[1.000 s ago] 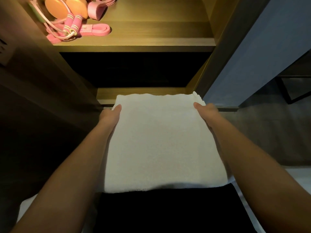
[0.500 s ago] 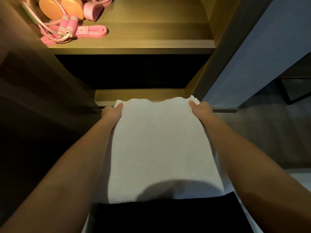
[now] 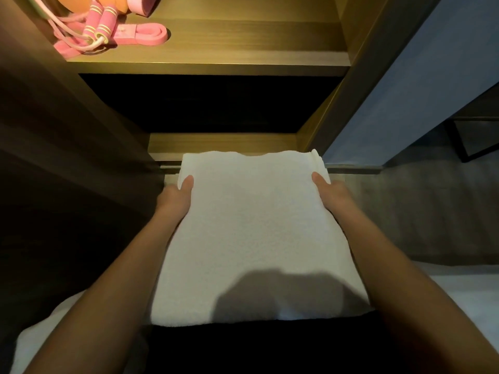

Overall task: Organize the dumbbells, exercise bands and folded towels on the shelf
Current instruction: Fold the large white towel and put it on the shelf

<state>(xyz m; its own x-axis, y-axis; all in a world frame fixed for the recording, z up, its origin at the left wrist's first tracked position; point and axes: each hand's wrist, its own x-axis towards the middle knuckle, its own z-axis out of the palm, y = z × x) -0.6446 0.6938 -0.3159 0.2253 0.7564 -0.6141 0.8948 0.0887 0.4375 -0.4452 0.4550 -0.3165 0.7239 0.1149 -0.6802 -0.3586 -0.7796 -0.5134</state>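
Observation:
A folded white towel [image 3: 253,225] is held flat in front of me, its far edge over the front lip of the lower shelf [image 3: 216,143]. My left hand [image 3: 176,197] grips its left side, thumb on top. My right hand [image 3: 330,195] grips its right side the same way. On the upper shelf [image 3: 243,49], at the left, lie a pink exercise band [image 3: 145,36], a pink-handled skipping rope [image 3: 98,27] and an orange rounded object [image 3: 73,4], partly cut off by the frame.
The shelf unit has a dark wooden left wall [image 3: 67,125] and a right upright [image 3: 351,85]. A blue-grey panel [image 3: 421,85] stands to the right, with grey floor [image 3: 421,211] below it. White bedding [image 3: 464,292] lies near me.
The towel and both hands have moved forward toward the lower shelf, and the towel's far edge now overlaps its front lip. My view has shifted slightly.

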